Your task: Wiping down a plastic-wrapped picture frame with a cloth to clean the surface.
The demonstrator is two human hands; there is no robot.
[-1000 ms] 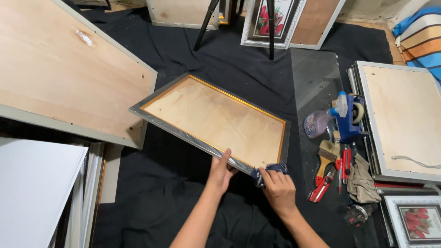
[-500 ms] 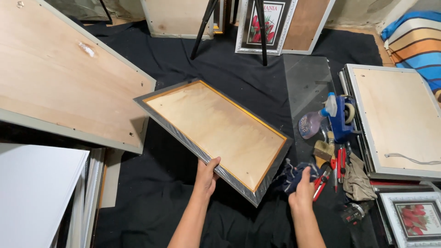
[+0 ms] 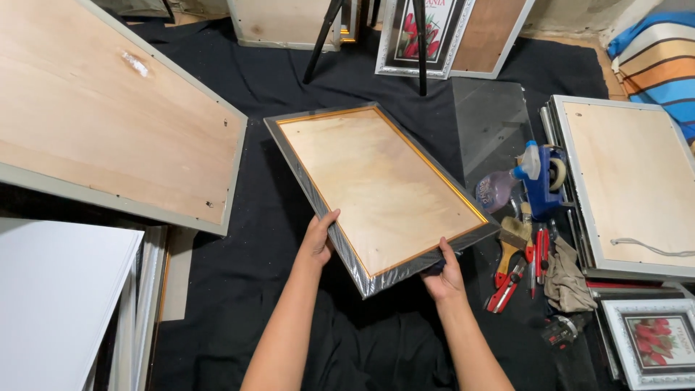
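Since the earlier frames: both my hands have shifted along the picture frame's near edge, and the frame has swung so its long side now runs away from me to the left; my right hand has left the dark thing it was pressing at the corner.
Big board, far left: a large plywood-backed panel leans just beside the frame, and I judge I should keep the turning corner apart from it.
White sheets: a stack of white boards lies at my lower left, well apart from my arms.
Left hand: my left hand is closed on the frame's near-left rim, thumb on top, fingers under.
Picture frame: the picture frame lies face down, plywood back up, grey moulding wrapped in clear film, tilted over the black cloth in the middle of the floor.
Right hand: my right hand grips the near-right corner, thumb on the rim, fingers hidden beneath.
How I handle it: I judge an even two-handed hold matters, since the film looks slippery.
Tools, right: a glass sheet, spray bottle, tape dispenser, brush and red cutters lie near the frame's right corner; I keep it off them.
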